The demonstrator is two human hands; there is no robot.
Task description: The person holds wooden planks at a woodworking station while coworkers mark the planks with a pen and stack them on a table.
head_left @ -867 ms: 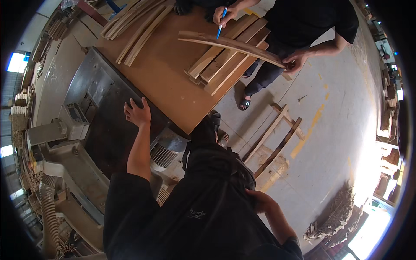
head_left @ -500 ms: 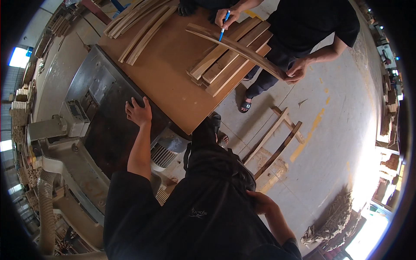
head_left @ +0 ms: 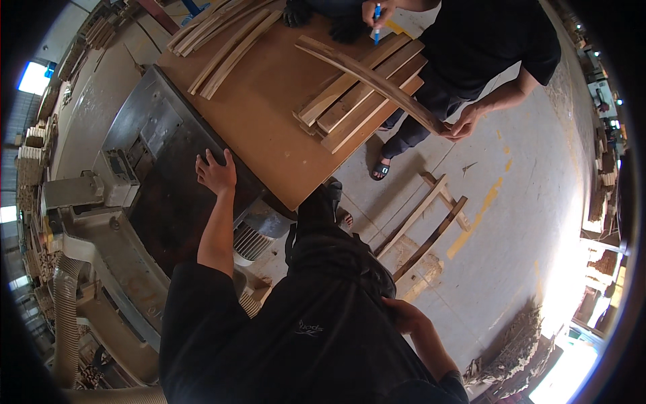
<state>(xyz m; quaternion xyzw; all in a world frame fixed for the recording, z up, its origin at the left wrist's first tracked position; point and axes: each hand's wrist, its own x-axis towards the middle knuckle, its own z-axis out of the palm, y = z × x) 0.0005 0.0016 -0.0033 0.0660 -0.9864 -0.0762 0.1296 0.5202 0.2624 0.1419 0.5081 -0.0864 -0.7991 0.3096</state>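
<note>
One dark tabletop (head_left: 168, 212) lies under the spread left grip (head_left: 217, 175); closure of the right grip (head_left: 405, 314) is unclear.

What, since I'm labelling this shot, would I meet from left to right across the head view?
Ribbed beige hose, bare left hand, finned grey metal casing, slim blue-and-white pen, bare right hand, co-worker's lower bare hand.

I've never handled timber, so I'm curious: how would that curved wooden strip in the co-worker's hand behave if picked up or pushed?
The curved wooden strip is probably stiff: it stretches out from the co-worker's hand in one smooth arc. Being slim, it is likely fairly light for its length. Its bow might make it rock if pushed.
</note>
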